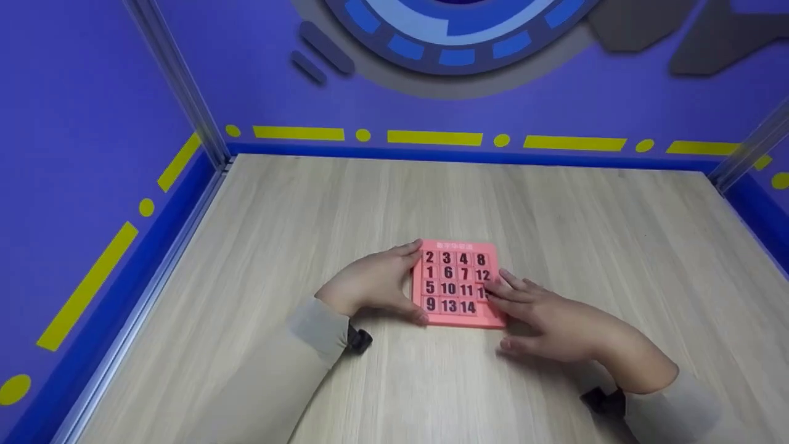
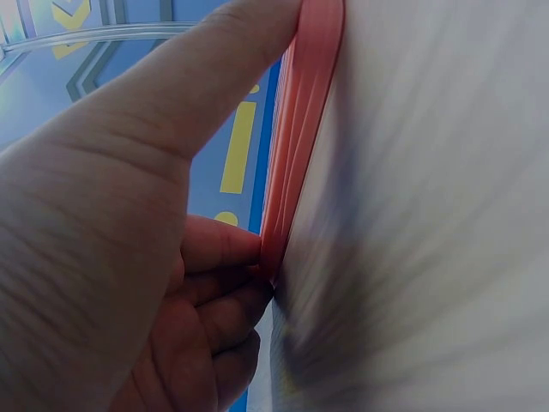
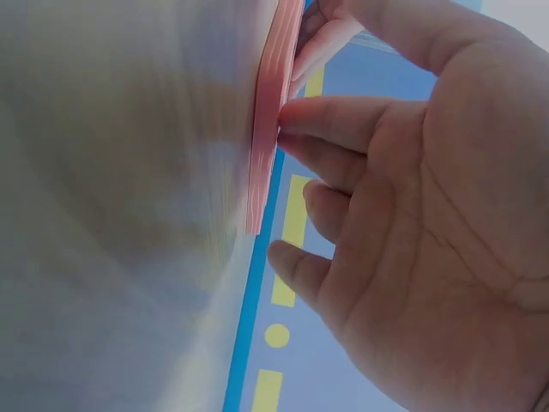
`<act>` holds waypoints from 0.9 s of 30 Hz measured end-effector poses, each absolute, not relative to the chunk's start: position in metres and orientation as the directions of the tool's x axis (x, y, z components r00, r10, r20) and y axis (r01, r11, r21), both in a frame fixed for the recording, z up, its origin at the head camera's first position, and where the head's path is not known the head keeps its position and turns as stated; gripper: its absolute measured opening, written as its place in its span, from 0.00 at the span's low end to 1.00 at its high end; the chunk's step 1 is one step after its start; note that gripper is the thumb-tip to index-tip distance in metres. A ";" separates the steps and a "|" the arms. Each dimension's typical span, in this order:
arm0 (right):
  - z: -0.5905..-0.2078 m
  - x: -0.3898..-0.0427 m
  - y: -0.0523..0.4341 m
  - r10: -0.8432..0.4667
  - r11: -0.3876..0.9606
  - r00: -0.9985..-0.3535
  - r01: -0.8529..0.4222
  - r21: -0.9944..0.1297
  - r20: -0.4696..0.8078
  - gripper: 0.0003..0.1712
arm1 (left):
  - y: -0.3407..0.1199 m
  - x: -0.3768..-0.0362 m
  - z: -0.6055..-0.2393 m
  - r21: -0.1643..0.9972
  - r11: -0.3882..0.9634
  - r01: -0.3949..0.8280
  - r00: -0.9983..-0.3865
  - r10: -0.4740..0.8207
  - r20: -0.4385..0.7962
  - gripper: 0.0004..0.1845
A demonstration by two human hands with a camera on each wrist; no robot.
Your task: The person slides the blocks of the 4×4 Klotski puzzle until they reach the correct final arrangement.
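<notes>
A pink number slide puzzle (image 1: 453, 319) lies flat on the wooden table, its black-numbered tiles facing up. The left hand (image 1: 377, 280) holds the frame's left side, thumb at the near corner and fingers at the far corner. In the left wrist view, the thumb and fingertips meet the puzzle's pink edge (image 2: 296, 146). Over the right column, fingertips of the right hand (image 1: 548, 320) touch a tile below the 12, partly covering its number; a gap shows beneath that tile. The right wrist view has these fingers (image 3: 334, 120) fairly straight, two at the puzzle's edge (image 3: 270, 112).
The light wood table (image 1: 345, 203) extends around the puzzle. Blue panels with yellow dashes (image 1: 434, 138) close off its back and sides, joined by metal corner posts (image 1: 185, 80). Black straps (image 1: 359, 339) circle both wrists over beige sleeves (image 1: 265, 370).
</notes>
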State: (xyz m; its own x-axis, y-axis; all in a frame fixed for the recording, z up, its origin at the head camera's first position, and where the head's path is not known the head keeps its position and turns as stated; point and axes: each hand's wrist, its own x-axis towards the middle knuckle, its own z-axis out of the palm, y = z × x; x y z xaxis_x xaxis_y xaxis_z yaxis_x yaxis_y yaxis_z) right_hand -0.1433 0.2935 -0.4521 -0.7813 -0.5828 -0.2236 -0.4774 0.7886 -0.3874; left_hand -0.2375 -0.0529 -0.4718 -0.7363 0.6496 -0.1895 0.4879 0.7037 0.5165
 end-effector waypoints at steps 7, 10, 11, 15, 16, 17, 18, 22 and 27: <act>-0.448 -0.142 0.294 -0.614 0.769 -0.757 -0.510 -0.386 -0.224 0.43 | -0.053 -0.237 -0.473 0.515 0.702 0.492 -0.737 0.651 -0.182 0.73; -0.446 -0.142 0.295 -0.622 0.764 -0.750 -0.520 -0.382 -0.225 0.41 | -0.053 -0.238 -0.473 0.513 0.700 0.496 -0.736 0.653 -0.180 0.73; -0.445 -0.142 0.295 -0.625 0.763 -0.747 -0.523 -0.381 -0.226 0.40 | -0.053 -0.238 -0.473 0.513 0.699 0.498 -0.735 0.654 -0.179 0.73; -0.442 -0.140 0.294 -0.629 0.762 -0.741 -0.529 -0.373 -0.234 0.42 | -0.053 -0.239 -0.472 0.516 0.698 0.496 -0.735 0.654 -0.179 0.73; -0.441 -0.139 0.294 -0.630 0.763 -0.740 -0.531 -0.370 -0.236 0.42 | -0.053 -0.239 -0.472 0.517 0.698 0.495 -0.735 0.654 -0.178 0.73; -0.440 -0.139 0.293 -0.630 0.764 -0.739 -0.532 -0.366 -0.240 0.42 | -0.053 -0.239 -0.472 0.517 0.699 0.494 -0.737 0.652 -0.179 0.73; -0.440 -0.139 0.293 -0.629 0.765 -0.738 -0.532 -0.363 -0.243 0.42 | -0.053 -0.239 -0.472 0.517 0.701 0.491 -0.739 0.650 -0.179 0.73; -0.439 -0.139 0.291 -0.632 0.762 -0.734 -0.531 -0.371 -0.249 0.41 | -0.054 -0.238 -0.471 0.519 0.705 0.483 -0.742 0.644 -0.185 0.73; -0.440 -0.143 0.294 -0.653 0.737 -0.726 -0.542 -0.403 -0.219 0.35 | -0.053 -0.237 -0.474 0.509 0.711 0.485 -0.744 0.641 -0.187 0.73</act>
State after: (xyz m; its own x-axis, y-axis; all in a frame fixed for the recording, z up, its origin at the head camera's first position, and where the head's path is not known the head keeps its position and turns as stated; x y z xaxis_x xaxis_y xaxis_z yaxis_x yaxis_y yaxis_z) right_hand -0.1427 0.2939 -0.4398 -0.7255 -0.6526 -0.2186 -0.5419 0.7375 -0.4031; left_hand -0.2371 -0.0533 -0.4737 -0.7442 0.6411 -0.1875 0.4846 0.7114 0.5090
